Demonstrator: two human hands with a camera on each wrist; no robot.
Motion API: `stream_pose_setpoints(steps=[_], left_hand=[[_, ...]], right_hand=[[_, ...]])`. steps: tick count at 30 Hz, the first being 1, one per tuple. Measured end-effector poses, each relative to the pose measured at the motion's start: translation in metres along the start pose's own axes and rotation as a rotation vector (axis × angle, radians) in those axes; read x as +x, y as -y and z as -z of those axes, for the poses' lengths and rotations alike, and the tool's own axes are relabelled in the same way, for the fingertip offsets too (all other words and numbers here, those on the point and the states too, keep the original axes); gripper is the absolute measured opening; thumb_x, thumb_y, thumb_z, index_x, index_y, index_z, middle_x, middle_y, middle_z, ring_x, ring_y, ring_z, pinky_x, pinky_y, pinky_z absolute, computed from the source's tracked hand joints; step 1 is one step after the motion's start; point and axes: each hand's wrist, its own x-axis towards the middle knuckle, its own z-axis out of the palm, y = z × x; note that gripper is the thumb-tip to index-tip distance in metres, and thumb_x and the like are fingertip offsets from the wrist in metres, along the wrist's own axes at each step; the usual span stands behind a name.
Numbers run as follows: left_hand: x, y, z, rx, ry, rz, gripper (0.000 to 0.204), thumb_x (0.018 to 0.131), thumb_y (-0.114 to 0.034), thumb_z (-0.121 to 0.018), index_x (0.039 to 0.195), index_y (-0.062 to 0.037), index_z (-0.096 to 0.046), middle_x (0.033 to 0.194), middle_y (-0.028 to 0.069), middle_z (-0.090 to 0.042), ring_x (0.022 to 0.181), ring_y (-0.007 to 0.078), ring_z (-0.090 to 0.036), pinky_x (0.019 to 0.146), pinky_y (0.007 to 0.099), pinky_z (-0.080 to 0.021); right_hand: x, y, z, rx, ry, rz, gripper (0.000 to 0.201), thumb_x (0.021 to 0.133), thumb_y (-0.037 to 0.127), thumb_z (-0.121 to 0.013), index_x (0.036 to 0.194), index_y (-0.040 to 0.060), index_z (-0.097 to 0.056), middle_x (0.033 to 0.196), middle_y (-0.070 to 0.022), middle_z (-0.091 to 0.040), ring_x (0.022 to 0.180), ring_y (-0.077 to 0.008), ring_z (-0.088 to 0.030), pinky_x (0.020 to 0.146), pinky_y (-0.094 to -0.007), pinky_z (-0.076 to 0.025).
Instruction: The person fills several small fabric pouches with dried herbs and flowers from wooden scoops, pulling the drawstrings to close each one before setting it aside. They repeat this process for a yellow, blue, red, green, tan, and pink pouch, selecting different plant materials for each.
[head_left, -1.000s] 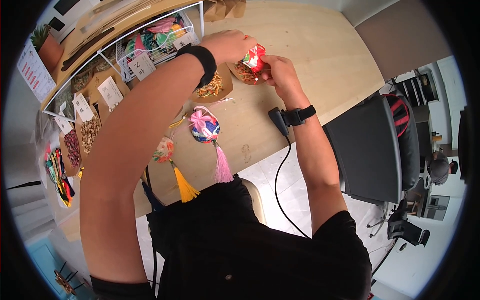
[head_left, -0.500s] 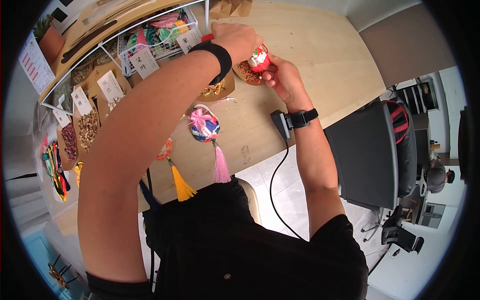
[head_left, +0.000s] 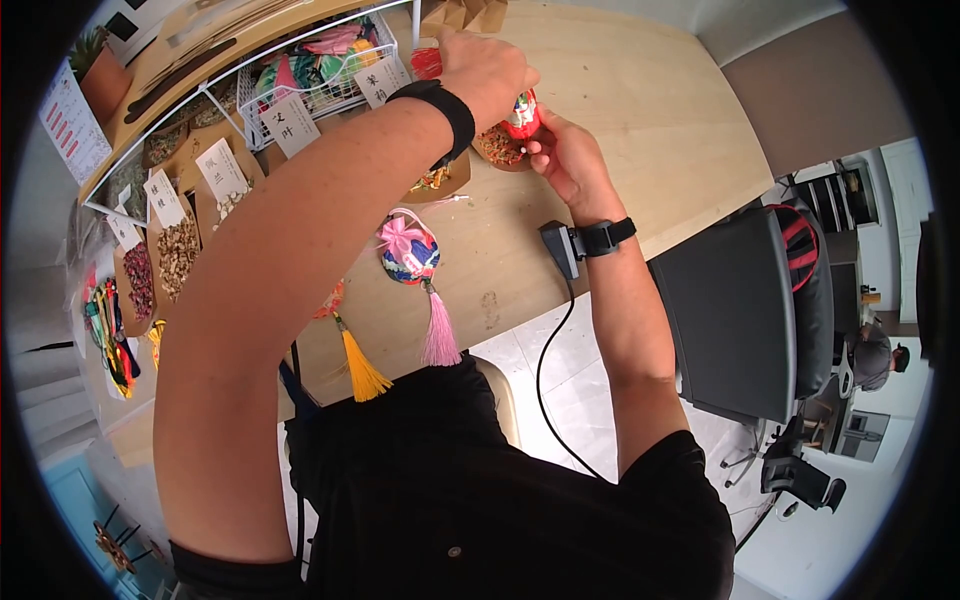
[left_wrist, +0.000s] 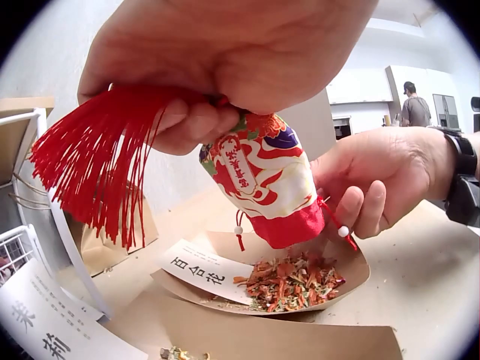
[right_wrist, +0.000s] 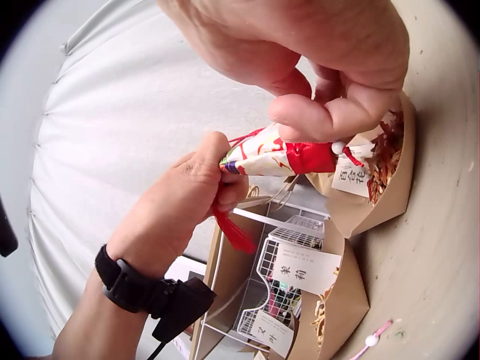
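A patterned cloth sachet (left_wrist: 262,169) with a red band at its mouth hangs mouth-down over a brown paper tray (right_wrist: 367,214). Dried orange-red petals (left_wrist: 292,283) and a label card lie in that tray. My left hand (head_left: 487,80) grips the sachet's upper end, and its long red tassel (left_wrist: 105,157) spills out beside the fingers. From the right, my right hand (head_left: 570,160) pinches the sachet's side near the red band, its thumb partly hidden. White-beaded red cords (left_wrist: 343,231) dangle from the mouth.
Labelled trays of dried herbs (head_left: 178,260) line the table's left side, near a white wire basket (head_left: 315,85) of cloth pouches. A pink-tasselled sachet (head_left: 410,260) and a yellow tassel (head_left: 362,370) lie toward the front. A black chair (head_left: 725,300) stands at right.
My left hand has shifted slightly right and turned, and the red tassel now shows at its left. The sachet has moved slightly right and stands more steeply mouth-down. My right hand stays on it.
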Motion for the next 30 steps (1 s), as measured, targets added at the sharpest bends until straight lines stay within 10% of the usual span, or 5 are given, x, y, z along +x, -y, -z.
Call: stream_pose_setpoints(steps=[30], left_hand=[[0.006,-0.007,-0.016,0.058,0.017,-0.016,0.017,0.094,-0.020,-0.062,0.096,-0.0254,-0.078,0.088,0.0032,-0.075,0.088,0.0275,-0.076,0.069,0.0509,-0.047]], right_hand=[[-0.016,0.007,-0.012,-0.305,-0.126,0.126,0.028,0.099,0.024,-0.073,0.077,0.0095,-0.065,0.065,0.0016,-0.056,0.054,-0.0065,-0.047,0.046,-0.0231,-0.034]])
